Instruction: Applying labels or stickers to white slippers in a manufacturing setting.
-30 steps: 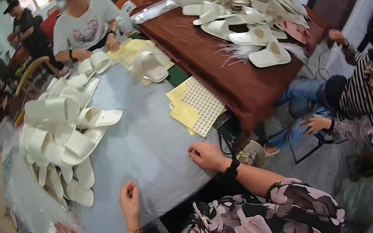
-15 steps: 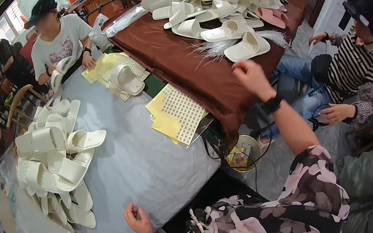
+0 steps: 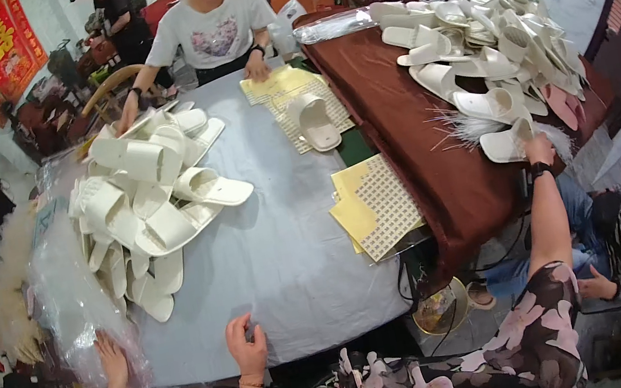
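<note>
At the near right edge of the brown-covered table, my right hand (image 3: 540, 150) has closed on the end of a white slipper (image 3: 501, 147). Part of the slipper and some of my fingers are hidden there. My left hand (image 3: 247, 346) is over the near edge of the grey-covered table (image 3: 244, 239), empty, with loosely bent fingers and the thumb apart. A large heap of white slippers (image 3: 147, 185) lies ahead of it to the left. A single white slipper (image 3: 314, 122) rests on yellow sticker sheets (image 3: 279, 86) near the middle.
More white slippers (image 3: 465, 34) and a pink one (image 3: 562, 105) are piled on the brown cloth (image 3: 381, 98), beside white bristly strands (image 3: 468, 123). Another sticker sheet (image 3: 376, 207) lies nearer me. A yellow bin (image 3: 440, 309) stands below. Co-workers are at the far side, left and right.
My right hand has reached forward and taken hold of the slipper. My view has turned left. The co-worker opposite no longer holds a slipper and now reaches to the left heap.
</note>
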Action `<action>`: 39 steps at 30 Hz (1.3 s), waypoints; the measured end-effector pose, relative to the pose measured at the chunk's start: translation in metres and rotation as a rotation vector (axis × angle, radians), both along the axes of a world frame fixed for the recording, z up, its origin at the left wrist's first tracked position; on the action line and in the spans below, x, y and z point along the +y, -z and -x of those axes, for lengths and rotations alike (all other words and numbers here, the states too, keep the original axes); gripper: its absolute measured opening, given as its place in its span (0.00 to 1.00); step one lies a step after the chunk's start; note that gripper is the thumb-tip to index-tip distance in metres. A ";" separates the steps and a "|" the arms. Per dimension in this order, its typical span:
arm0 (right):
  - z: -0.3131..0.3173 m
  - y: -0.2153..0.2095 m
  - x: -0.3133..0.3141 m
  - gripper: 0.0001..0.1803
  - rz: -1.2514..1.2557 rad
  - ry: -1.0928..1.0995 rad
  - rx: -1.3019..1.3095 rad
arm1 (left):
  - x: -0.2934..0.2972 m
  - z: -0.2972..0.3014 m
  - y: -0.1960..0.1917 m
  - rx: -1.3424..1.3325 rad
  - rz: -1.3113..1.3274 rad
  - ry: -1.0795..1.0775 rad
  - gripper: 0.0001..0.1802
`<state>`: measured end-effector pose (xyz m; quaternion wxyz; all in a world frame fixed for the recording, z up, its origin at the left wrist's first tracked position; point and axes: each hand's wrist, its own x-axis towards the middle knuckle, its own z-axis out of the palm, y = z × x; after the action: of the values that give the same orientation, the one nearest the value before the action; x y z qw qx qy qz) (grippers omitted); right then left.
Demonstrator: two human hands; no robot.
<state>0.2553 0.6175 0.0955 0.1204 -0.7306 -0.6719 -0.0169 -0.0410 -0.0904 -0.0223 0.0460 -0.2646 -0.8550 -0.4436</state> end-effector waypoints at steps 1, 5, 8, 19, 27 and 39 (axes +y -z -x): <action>-0.001 0.002 0.001 0.22 -0.019 0.044 0.031 | 0.002 0.000 0.000 0.000 -0.039 -0.011 0.16; 0.002 -0.017 0.001 0.20 -0.271 -0.076 0.092 | 0.005 0.001 -0.002 -0.032 -0.038 -0.002 0.16; 0.025 -0.057 -0.012 0.24 -0.432 -0.099 0.227 | 0.003 0.001 -0.002 -0.023 -0.066 0.010 0.16; 0.114 -0.193 -0.171 0.19 -0.684 -0.812 0.478 | -0.008 0.005 -0.009 -0.161 -0.225 0.036 0.19; 0.178 -0.165 -0.329 0.18 -0.234 -1.288 0.570 | -0.018 -0.008 -0.049 -0.309 -0.380 0.094 0.25; 0.232 0.044 -0.417 0.40 0.325 -1.471 0.221 | -0.022 -0.001 -0.018 -0.023 -0.059 -0.031 0.36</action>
<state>0.0234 0.2003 0.0517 0.0580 -0.1007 -0.9637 0.2402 -0.0397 -0.1120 -0.0038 0.0509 -0.2445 -0.8461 -0.4710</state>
